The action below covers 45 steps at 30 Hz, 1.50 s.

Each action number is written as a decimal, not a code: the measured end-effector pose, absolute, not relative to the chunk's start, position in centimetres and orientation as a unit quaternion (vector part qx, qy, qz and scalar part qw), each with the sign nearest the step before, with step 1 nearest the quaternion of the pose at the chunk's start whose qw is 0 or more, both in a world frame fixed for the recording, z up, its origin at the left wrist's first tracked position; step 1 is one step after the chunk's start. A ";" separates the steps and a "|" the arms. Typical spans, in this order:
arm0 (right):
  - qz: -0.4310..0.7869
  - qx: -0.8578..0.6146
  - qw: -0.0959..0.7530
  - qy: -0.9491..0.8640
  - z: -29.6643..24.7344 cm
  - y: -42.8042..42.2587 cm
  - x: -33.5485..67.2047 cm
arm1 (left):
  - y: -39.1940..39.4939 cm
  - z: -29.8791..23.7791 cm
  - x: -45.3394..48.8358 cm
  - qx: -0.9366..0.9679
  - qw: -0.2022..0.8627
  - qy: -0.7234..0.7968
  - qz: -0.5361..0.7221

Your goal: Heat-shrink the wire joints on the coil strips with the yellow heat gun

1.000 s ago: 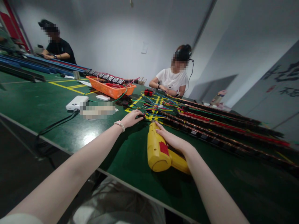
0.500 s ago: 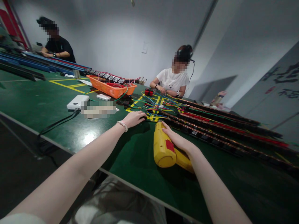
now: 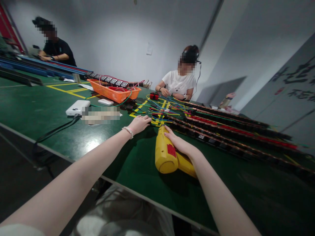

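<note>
The right hand (image 3: 182, 147) is closed over the grip of a yellow plastic pistol-shaped power screwdriver (image 3: 164, 157) with a red label. The forefinger is stretched along the tool's body, and the tool lies on its side on the green tabletop (image 3: 133, 170). Over the last second the tool has hardly moved: it slid a little to the right and came back. Its nose still points away from the body at the tangle just ahead, so the grip reads as settled, not as a lift.

The left hand (image 3: 139, 123), with a pale bead bracelet (image 3: 128, 131) at the wrist, has stayed where it was. It is open and palm down, fingers together, with the fingertips at the near edge of the loose red, blue, green and yellow wires (image 3: 162, 111). I cannot tell what, if anything, lies under those fingertips.

Ahead and to the right of the right hand, long black strips with copper and red rails (image 3: 221, 137) run off across the tabletop. Beyond the left hand stands an orange plastic basket (image 3: 110, 93). Further to the left lies a white power bank (image 3: 76, 107), its black cable (image 3: 56, 129) trailing toward the near edge.

Across the wires a person in a white shirt (image 3: 178, 83) works with both hands. Another person in a black shirt (image 3: 57, 50) sits far off to the left.
</note>
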State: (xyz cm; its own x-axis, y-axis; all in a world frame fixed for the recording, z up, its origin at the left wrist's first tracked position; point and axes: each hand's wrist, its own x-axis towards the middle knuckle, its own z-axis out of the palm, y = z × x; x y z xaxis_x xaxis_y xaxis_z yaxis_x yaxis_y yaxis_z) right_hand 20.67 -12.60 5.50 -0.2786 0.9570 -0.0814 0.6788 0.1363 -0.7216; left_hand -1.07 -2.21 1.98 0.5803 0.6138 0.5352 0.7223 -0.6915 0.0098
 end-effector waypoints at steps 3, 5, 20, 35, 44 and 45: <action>0.342 -0.552 0.198 -0.734 5.7 -12.5 19.2 | -2.1 1.9 -1.0 -0.881 0.123 -0.377 -0.259; 0.343 -0.555 0.189 -0.734 5.8 -12.5 18.5 | -2.1 1.9 -1.0 -0.880 0.124 -0.375 -0.263; 0.378 -0.555 0.195 -0.715 6.4 -12.9 21.0 | -2.5 1.9 -0.8 -0.880 0.111 -0.363 -0.286; 0.331 -0.583 0.217 -0.710 5.5 -13.3 21.9 | -2.8 2.5 -1.3 -0.886 0.060 -0.358 -0.288; 0.321 -0.590 0.218 -0.708 5.6 -13.4 21.7 | -3.2 2.7 -1.3 -0.893 0.044 -0.333 -0.298; 0.322 -0.593 0.217 -0.705 5.7 -13.5 21.5 | -3.2 2.7 -1.2 -0.894 0.044 -0.331 -0.297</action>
State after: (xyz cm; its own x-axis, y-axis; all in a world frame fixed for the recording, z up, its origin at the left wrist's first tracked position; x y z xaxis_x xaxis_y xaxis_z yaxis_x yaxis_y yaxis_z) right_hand 21.52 -13.54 5.66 -0.2027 0.9763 -0.0755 0.6965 0.0895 -0.7120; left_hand -1.24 -3.19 2.75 0.6039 0.5667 0.5605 0.6188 -0.7766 0.1184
